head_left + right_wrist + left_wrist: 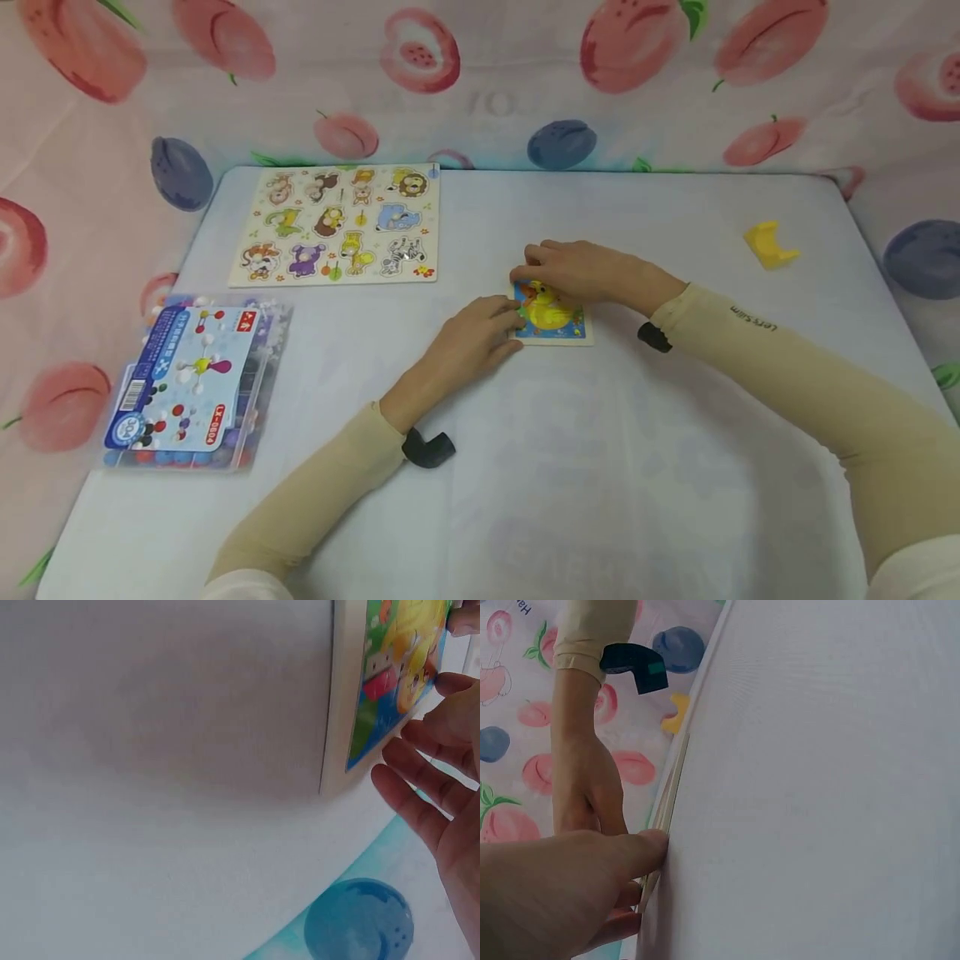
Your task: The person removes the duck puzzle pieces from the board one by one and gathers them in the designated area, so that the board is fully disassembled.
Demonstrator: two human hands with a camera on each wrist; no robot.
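Observation:
A small square wooden picture board point(551, 312), showing a yellow duck on blue, lies flat on the white table. The left hand point(480, 333) touches its left side, fingers over the edge and thumb by the lower left corner. In the left wrist view the thumb point(649, 847) meets the thin edge of the board. Across the upper edge rests the right hand point(577, 268), hiding the board's top part. Seen from the right wrist, its loosely bent fingers point(416, 769) lie spread beside the board's pale wooden rim point(341, 712).
An animal peg puzzle board point(337, 287) lies at the back left. Nearer, a clear plastic box point(258, 392) of coloured molecular model parts has a printed label. A yellow bracket-shaped piece point(768, 246) sits at the back right. Fruit-patterned cloth point(487, 100) rises behind the table.

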